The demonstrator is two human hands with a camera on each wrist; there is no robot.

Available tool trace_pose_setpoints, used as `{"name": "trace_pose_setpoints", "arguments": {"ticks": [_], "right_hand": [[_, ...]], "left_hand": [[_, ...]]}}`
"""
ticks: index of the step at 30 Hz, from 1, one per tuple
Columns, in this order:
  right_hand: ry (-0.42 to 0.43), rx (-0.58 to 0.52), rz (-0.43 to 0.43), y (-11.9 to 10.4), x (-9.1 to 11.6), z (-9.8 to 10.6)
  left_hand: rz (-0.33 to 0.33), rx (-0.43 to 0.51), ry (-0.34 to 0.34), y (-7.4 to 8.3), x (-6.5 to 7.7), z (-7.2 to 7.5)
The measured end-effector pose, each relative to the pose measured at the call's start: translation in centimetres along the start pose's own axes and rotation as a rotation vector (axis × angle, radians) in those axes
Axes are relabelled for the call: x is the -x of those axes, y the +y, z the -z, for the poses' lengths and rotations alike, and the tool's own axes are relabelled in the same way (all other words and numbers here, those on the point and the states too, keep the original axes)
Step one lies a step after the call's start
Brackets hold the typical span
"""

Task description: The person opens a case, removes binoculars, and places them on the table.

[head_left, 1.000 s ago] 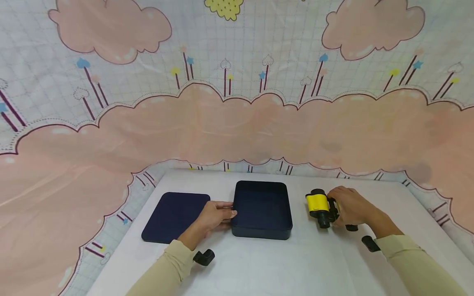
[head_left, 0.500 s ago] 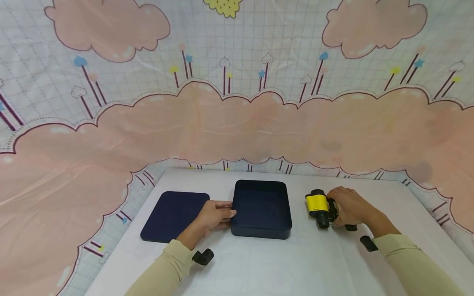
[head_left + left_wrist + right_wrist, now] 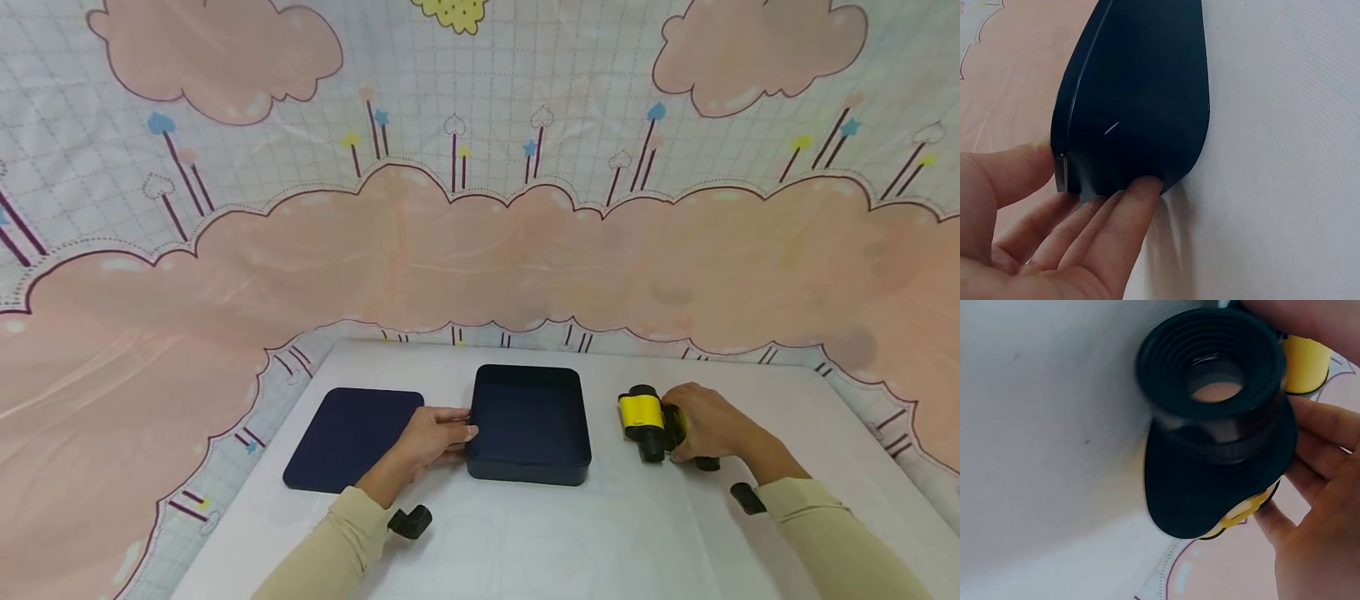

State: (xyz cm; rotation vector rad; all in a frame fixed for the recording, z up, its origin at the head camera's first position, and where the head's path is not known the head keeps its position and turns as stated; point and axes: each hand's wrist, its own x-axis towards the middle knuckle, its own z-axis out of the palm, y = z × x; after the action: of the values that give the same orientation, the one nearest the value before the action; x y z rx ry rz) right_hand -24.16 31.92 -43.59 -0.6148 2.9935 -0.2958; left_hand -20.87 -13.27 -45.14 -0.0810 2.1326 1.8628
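A dark navy square box (image 3: 531,425) stands uncovered in the middle of the table. My left hand (image 3: 429,437) holds its left side; in the left wrist view the thumb lies at the rim and the other fingertips touch the outer wall (image 3: 1141,81). To the right, yellow and black binoculars (image 3: 642,412) are in my right hand (image 3: 705,425), which grips the right barrel. The right wrist view shows a black eyepiece (image 3: 1210,362) up close, with fingers around the body. Part of the binoculars is hidden behind that hand.
A flat dark navy lid (image 3: 352,437) lies on the white table (image 3: 525,542) left of the box, partly behind my left hand. Behind the table hangs a patterned cloth (image 3: 517,258) with clouds and stars.
The right hand and the binoculars have shifted very slightly, and a bit of yellow now shows on the right barrel. My left hand keeps its place at the box.
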Motion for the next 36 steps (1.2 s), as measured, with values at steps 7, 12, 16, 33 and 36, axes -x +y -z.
{"name": "trace_pose_setpoints", "arguments": {"ticks": [7,12,16,33,36], "right_hand": [[0.021,-0.045,-0.007,0.0,0.7,0.0],[0.039,-0.062,-0.004,-0.1,1.0,-0.3],[0.051,-0.061,-0.003,-0.1,1.0,-0.3],[0.129,-0.066,0.011,-2.3,1.2,0.9],[0.141,-0.058,0.019,-3.0,1.1,1.1]], "left_hand": [[-0.003,-0.024,-0.01,0.1,-0.5,0.1],[-0.018,-0.061,0.006,-0.2,-0.5,0.2],[-0.034,-0.133,0.03,0.2,-0.2,0.3],[-0.311,-0.836,0.225,3.1,0.7,0.9],[-0.346,-0.949,0.246,3.9,0.7,0.8]]}}
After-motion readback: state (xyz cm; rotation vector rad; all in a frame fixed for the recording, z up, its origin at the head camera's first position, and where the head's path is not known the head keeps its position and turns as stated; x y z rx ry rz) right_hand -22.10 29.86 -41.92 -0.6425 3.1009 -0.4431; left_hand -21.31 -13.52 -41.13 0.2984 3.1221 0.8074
